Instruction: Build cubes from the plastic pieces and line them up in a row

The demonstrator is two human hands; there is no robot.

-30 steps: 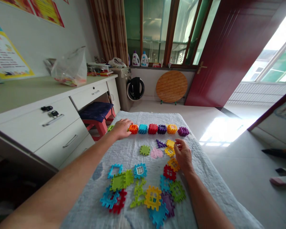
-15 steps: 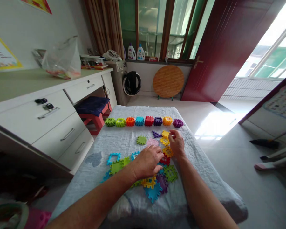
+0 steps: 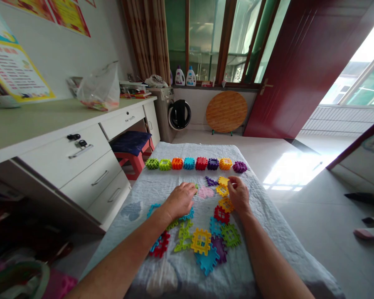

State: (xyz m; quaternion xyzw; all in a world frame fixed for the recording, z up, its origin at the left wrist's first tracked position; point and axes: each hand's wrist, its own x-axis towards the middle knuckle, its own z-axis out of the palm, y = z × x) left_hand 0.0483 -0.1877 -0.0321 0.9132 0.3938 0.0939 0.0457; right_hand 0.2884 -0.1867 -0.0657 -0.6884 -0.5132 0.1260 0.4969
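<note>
Puzzle tiles [image 3: 201, 241] on quilt [image 3: 268, 216], left hand [image 3: 180, 200] spread flat on them, right hand [image 3: 238, 195] pinching yellow tile [image 3: 223, 181]

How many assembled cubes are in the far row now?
8, side by side along the quilt's far edge: green, lime, orange, blue, red, purple, orange-yellow, violet.

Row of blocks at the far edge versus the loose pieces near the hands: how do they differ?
The row of blocks is built into cubes, lined up side by side; the loose pieces lie flat, scattered and overlapping. No hand touches the row; the left hand rests on loose pieces. Both are colourful toothed plastic.
</note>
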